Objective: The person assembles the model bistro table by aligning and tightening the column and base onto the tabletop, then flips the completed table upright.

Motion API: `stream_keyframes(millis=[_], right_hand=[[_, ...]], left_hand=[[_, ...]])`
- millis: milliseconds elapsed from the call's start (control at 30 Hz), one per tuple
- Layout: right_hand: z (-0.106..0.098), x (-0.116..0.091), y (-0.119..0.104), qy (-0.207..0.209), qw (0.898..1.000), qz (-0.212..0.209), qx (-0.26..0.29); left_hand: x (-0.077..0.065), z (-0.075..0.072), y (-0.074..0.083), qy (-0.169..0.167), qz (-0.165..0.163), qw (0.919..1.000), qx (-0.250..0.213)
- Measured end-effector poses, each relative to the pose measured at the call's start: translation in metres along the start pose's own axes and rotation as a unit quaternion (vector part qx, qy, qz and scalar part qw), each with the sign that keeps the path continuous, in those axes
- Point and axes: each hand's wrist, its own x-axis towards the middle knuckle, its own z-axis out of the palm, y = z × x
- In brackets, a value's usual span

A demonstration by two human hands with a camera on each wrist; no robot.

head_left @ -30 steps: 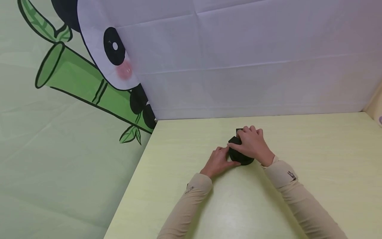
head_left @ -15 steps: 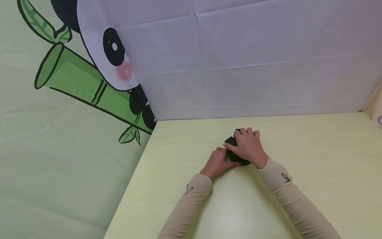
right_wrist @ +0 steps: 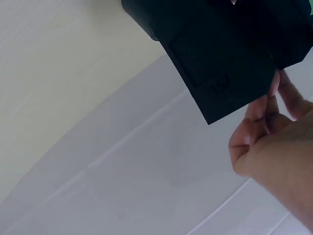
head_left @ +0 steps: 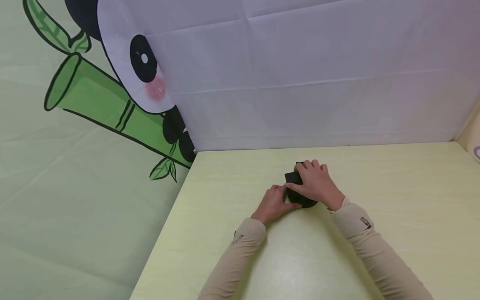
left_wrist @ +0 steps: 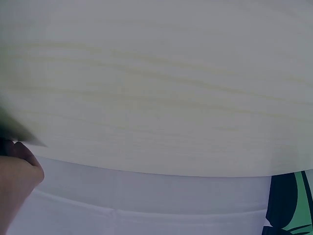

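Observation:
On the table a black object (head_left: 307, 202) with a rounded base and blocky upper part stands between both hands; what kind of thing it is, I cannot tell. My left hand (head_left: 273, 204) grips its base from the left, thumb along the near side. My right hand (head_left: 318, 183) holds the upper part from above and the right, covering much of it. A square black block (head_left: 293, 178) juts out left of the right thumb. The right wrist view shows a flat black panel (right_wrist: 215, 63) with a small number on it, beside the right fingers. Only part of a hand (left_wrist: 19, 171) shows in the left wrist view.
The pale yellow table (head_left: 225, 179) meets a whitish cloth (head_left: 318, 108) at its back edge. At the left hangs a green cloth (head_left: 75, 200) printed with a panda and bamboo.
My right hand shifted left and then back right, and the black block under it swung, its corner-on outline now squarer. The left hand has stayed in place on the base.

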Motion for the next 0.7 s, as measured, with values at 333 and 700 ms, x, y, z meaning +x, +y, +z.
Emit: stream_keyframes(millis=[333,700], right_hand=[[-0.0037,-0.0014,0.0003,0.011,1.0,-0.003,0.001],[-0.0041,-0.0063,0.0016,0.032,0.999,-0.007,-0.016]], left_hand=[[0.0015,0.0019,-0.0005,-0.004,0.005,0.9999,0.012],[0.0005,0.002,0.0007,-0.004,0.0,1.0,0.007]])
